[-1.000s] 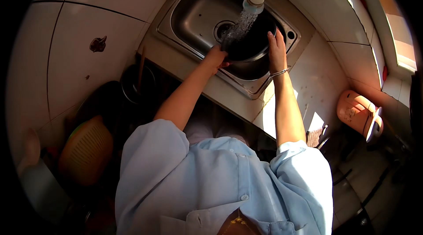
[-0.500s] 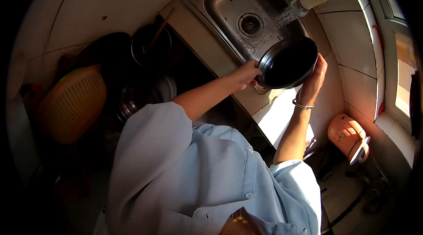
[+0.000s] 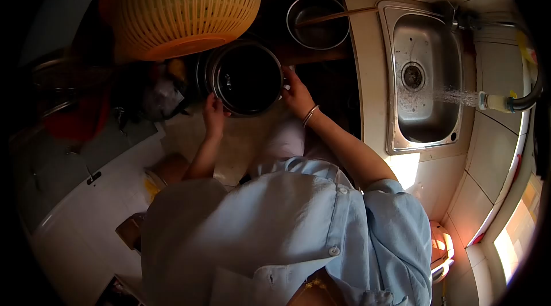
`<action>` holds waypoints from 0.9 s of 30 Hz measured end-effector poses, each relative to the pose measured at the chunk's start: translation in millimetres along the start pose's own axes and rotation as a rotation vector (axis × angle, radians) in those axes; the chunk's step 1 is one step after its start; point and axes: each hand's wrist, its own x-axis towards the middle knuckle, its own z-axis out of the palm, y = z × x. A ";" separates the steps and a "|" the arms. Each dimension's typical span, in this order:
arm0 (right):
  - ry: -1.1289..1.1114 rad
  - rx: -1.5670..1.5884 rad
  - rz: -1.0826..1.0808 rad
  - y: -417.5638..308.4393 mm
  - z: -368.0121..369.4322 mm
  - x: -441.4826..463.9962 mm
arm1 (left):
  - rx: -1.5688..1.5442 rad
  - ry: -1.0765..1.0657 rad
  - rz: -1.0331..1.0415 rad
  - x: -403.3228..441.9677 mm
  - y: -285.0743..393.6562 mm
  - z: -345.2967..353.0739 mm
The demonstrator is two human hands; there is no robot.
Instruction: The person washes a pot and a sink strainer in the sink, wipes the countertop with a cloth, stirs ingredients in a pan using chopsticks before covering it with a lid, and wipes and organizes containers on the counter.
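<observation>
A round metal bowl (image 3: 251,79), its inside very dark, is between my two hands below the orange strainer basket. My left hand (image 3: 214,115) grips its lower left rim, fingers partly in shadow. On the right side of the rim, my right hand (image 3: 297,95) is closed on the bowl, with a bracelet at the wrist. Another metal rim shows just left of the bowl; I cannot tell whether the two touch. Off to the right, water sprays from the faucet (image 3: 498,101) into the steel sink (image 3: 391,76).
The orange strainer basket (image 3: 189,10) stands close beyond the bowl. A pot (image 3: 318,33) with a wooden stick across it sits beside the counter (image 3: 370,94). Plastic bags (image 3: 162,96) lie at left. A pink container (image 3: 441,248) is at lower right.
My body has turned left, and both hands have carried the bowl from the sink's edge to the dark area by the strainer basket. The water still runs.
</observation>
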 end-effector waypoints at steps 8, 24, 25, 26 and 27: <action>-0.118 -0.503 0.258 34.3 52.3 52.4 | 0.335 0.037 -0.148 70.1 -48.7 -19.9; 0.958 0.935 -0.038 -67.2 -157.1 -54.5 | -0.288 -0.991 0.463 -92.0 182.8 261.5; 1.111 0.955 -0.113 -72.3 -197.4 -58.8 | -0.356 -1.113 0.301 -111.1 196.4 314.1; 1.181 0.959 -0.170 -61.2 -237.2 -59.0 | -0.375 -1.168 0.175 -130.7 209.4 365.9; 1.251 0.956 -0.227 -47.9 -272.3 -57.5 | -0.471 -1.163 -0.059 -150.8 220.3 415.7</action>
